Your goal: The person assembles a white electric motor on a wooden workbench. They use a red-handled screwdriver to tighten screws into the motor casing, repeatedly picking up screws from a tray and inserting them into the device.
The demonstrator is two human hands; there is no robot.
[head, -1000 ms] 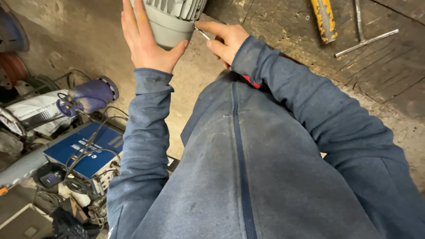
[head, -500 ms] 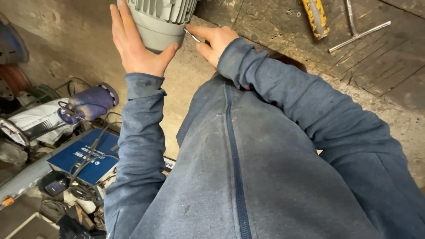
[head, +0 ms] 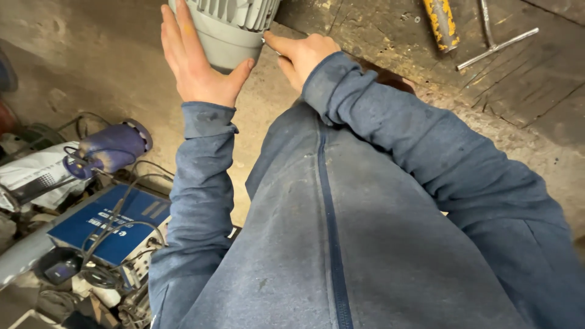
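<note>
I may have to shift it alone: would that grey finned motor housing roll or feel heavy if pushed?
The grey finned housing looks like cast metal, so probably heavy for its size and stiff. Its rounded body could roll if laid on its side; the left hand cups it, perhaps steadying it. The right hand touches its edge. The ribs should give grip.

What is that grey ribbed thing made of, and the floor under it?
The grey ribbed housing looks like cast metal with matte grey paint: stiff moulded fins, dull even sheen. It might be hard plastic. The left hand cups it. The floor looks like bare concrete: rough, pitted, stained.
</note>
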